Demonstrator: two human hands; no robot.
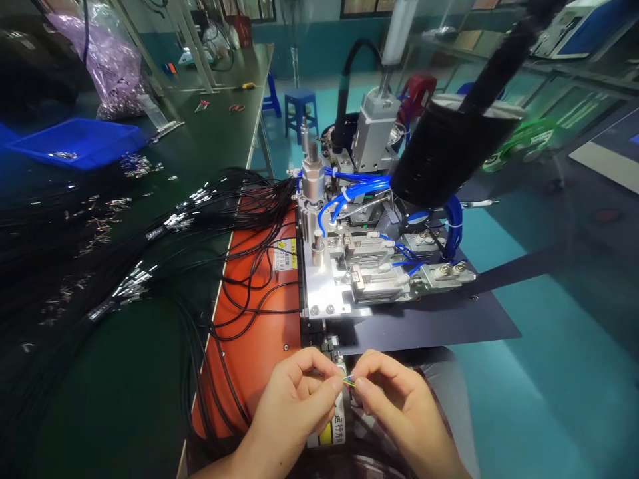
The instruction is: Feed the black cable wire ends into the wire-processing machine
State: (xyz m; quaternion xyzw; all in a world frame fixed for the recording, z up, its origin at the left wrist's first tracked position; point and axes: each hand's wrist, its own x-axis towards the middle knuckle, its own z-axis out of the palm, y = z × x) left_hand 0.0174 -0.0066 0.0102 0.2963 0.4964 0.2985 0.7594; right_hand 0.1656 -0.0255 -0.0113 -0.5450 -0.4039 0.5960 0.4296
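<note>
A seated person's two bare hands meet low in the centre, seen from above. The left hand (pixel 299 399) pinches a few thin, multicoloured wires (pixel 348 381), green, yellow and blue among them, between thumb and forefinger; the right hand (pixel 397 392) has thumb and forefinger closed on the same wires from the other side, the fingertips of both hands nearly touching. The wires sit in the small gap between the hands, in front of a white-and-yellow label (pixel 339 422) with Chinese characters. Just beyond the hands stands a machine of silver metal blocks and cylinders (pixel 329 273), threaded with bright blue plastic tubes (pixel 359 186); a large black cylindrical fixture (pixel 439 156) hangs over it. To the left of the machine is a flat orange-red metal panel (pixel 264 339), crossed by loose black cables (pixel 249 309). More cables lie in bundles with shiny silver ends (pixel 134 285) on a dark green tabletop (pixel 134 372). Farther back on that table are a shallow blue plastic tray (pixel 84 143), scattered small metal pieces (pixel 140 165) and a translucent purple plastic bag (pixel 112 63). A blue plastic stool (pixel 301 110) stands on the turquoise floor (pixel 529 372) behind.
</note>
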